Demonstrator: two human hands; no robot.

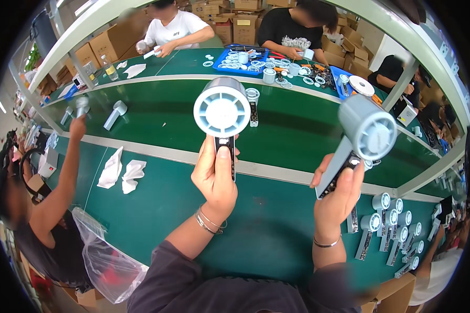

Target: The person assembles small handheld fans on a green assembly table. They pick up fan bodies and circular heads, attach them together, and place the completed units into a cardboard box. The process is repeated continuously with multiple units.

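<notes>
Each of my hands holds up a light blue-grey handheld fan with a round, spoked head. My left hand (216, 175) is wrapped round the handle of one handheld fan (222, 107), its head upright and facing me, near the middle of the view. In my right hand (339, 195) is another handheld fan (368, 128), tilted so its head leans to the right. Dark circuit parts show along the handles of both, where the casing is off. Below my right hand, several similar fans (371, 223) lie in rows on the green bench (266, 224).
A green conveyor belt (167, 115) runs beyond the bench, carrying a few fans (116, 113). White cloths (111, 168) lie at left. Across the belt, co-workers sit by a blue tray (240, 60) of ring-shaped parts. On the left a person's arm (68, 167) reaches over the belt, near a plastic bag (109, 261).
</notes>
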